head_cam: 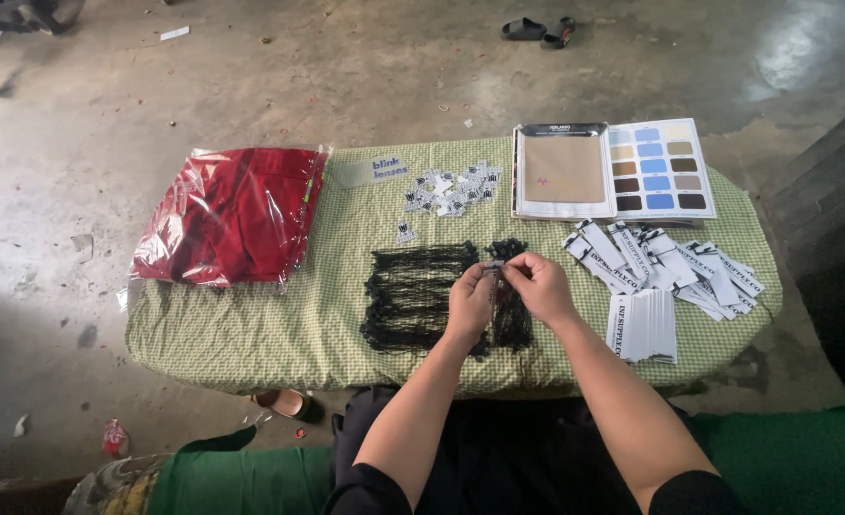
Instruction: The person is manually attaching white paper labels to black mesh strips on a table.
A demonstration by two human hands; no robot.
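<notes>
My left hand [467, 303] and my right hand [540, 284] meet over the middle of a table covered in green checked cloth [279, 324]. Together they pinch a small grey tag [492, 272] with a black string hanging from it. Right under the hands lies a spread bundle of black strings [408, 294]. Long white printed tags [670, 262] lie scattered to the right, with a neat stack of them [644, 324] near my right wrist. Small white labels [451, 189] lie in a loose pile behind the strings.
Red garments in a clear plastic bag [231, 215] lie on the table's left part. An open colour swatch book [613, 170] sits at the back right. Black sandals [539, 30] lie on the concrete floor beyond. Green cloth [250, 477] lies near my lap.
</notes>
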